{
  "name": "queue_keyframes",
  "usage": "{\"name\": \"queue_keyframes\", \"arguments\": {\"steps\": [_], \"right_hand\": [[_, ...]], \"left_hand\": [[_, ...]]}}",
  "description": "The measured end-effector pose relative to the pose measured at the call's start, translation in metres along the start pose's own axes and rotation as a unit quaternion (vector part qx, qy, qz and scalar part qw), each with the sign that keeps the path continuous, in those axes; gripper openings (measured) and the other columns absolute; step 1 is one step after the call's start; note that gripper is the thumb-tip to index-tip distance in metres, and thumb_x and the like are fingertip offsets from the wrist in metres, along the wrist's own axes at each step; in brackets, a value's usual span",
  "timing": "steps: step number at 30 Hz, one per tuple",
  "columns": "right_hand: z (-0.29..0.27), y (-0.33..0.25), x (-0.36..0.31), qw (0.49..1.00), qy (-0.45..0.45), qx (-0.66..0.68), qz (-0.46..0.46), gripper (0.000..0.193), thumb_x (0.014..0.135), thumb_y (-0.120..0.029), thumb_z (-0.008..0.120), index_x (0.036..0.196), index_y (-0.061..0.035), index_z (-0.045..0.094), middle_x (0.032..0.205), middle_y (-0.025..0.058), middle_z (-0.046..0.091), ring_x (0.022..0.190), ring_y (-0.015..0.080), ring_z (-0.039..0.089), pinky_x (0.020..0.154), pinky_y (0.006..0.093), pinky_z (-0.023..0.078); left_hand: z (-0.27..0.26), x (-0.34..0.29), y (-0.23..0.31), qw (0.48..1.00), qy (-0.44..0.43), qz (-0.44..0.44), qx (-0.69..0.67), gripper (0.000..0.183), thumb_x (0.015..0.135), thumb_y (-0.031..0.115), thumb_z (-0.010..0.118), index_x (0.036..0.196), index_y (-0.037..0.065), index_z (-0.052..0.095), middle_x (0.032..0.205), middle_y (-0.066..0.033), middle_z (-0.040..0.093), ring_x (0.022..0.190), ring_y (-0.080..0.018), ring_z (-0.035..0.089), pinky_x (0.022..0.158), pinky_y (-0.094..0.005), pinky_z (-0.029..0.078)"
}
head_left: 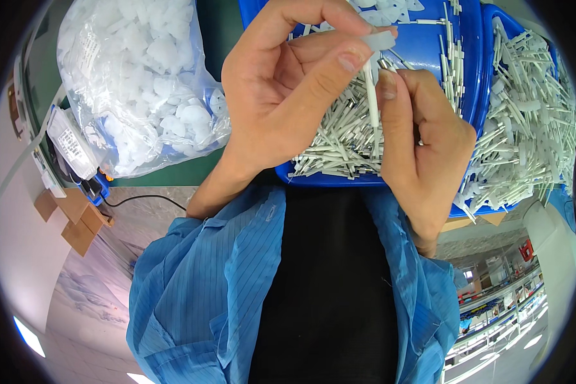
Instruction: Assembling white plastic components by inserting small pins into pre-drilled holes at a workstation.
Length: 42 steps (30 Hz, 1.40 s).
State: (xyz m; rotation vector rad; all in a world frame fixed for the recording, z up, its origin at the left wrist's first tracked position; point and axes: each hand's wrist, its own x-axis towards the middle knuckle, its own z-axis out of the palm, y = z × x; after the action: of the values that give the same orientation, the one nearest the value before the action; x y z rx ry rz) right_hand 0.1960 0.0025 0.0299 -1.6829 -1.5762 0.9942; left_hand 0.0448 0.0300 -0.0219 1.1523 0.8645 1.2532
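Observation:
Above a blue tray (339, 183), my left hand (288, 89) pinches a small translucent white plastic piece (379, 41) between thumb and forefinger. My right hand (425, 121) is closed just beside it, thumb and fingertips gripping a thin white rod with a metal pin. The long white part of this rod (372, 96) points down between the hands. Plastic piece and rod meet or nearly meet at the fingertips; whether they are joined I cannot tell. Under my hands, many loose white rods with metal pins (345, 137) fill the tray.
To the left lies a clear bag (134, 83) full of translucent white plastic pieces. A second blue tray at the right is heaped with rods bearing white pieces (525, 115). Loose plastic pieces (390, 9) lie at the first tray's far side. A black cable (147, 198) hangs by the table edge.

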Motion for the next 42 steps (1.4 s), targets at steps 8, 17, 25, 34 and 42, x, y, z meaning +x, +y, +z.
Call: {"name": "queue_keyframes", "arguments": {"steps": [8,17,25,34,42], "right_hand": [[-0.004,0.007,0.004,0.997,-0.021,0.067,-0.019,0.017,0.099,-0.014,0.052,0.090,-0.0019,0.059,0.067,-0.0025,0.051,0.059,0.0033,0.036,0.051,0.0212,0.030],[0.003,0.017,-0.002,0.912,-0.089,0.401,0.008,0.022,0.101,-0.019,0.046,0.097,-0.0007,0.059,0.065,-0.0019,0.049,0.051,0.0026,0.038,0.045,0.0187,0.027],[0.002,0.008,-0.008,0.962,0.051,-0.108,-0.247,0.013,0.092,-0.004,0.058,0.103,0.0032,0.060,0.082,0.0117,0.066,0.064,0.0206,0.065,0.058,0.0265,0.050],[0.010,0.035,0.002,0.956,0.044,0.057,-0.286,0.023,0.078,-0.005,0.072,0.099,-0.0022,0.065,0.085,0.0118,0.059,0.072,0.0271,0.055,0.062,0.0347,0.044],[-0.008,0.030,-0.008,0.976,0.018,0.083,-0.202,0.025,0.076,-0.008,0.075,0.099,-0.0037,0.068,0.079,0.0074,0.058,0.062,0.0184,0.048,0.056,0.0293,0.039]], "left_hand": [[0.000,0.001,0.002,0.998,-0.030,0.033,0.035,0.036,0.089,0.016,0.068,0.115,-0.005,0.053,0.104,-0.0215,0.062,0.091,-0.0286,0.067,0.083,-0.0419,0.060],[-0.021,0.003,0.003,0.984,-0.090,0.118,0.101,0.037,0.089,0.015,0.069,0.115,-0.006,0.053,0.104,-0.0220,0.062,0.091,-0.0283,0.067,0.083,-0.0419,0.060],[-0.035,0.008,0.004,0.953,-0.150,0.220,0.144,0.038,0.085,0.013,0.072,0.112,-0.007,0.054,0.104,-0.0235,0.062,0.090,-0.0275,0.067,0.080,-0.0393,0.059],[-0.026,0.022,0.017,0.901,-0.152,0.309,0.262,0.049,0.061,0.006,0.086,0.103,-0.006,0.065,0.101,-0.0242,0.067,0.084,-0.0273,0.069,0.072,-0.0309,0.058],[-0.015,0.011,0.025,0.908,-0.179,0.286,0.248,0.033,0.063,0.005,0.083,0.090,-0.007,0.069,0.097,-0.0214,0.068,0.079,-0.0263,0.071,0.067,-0.0259,0.061]]}}
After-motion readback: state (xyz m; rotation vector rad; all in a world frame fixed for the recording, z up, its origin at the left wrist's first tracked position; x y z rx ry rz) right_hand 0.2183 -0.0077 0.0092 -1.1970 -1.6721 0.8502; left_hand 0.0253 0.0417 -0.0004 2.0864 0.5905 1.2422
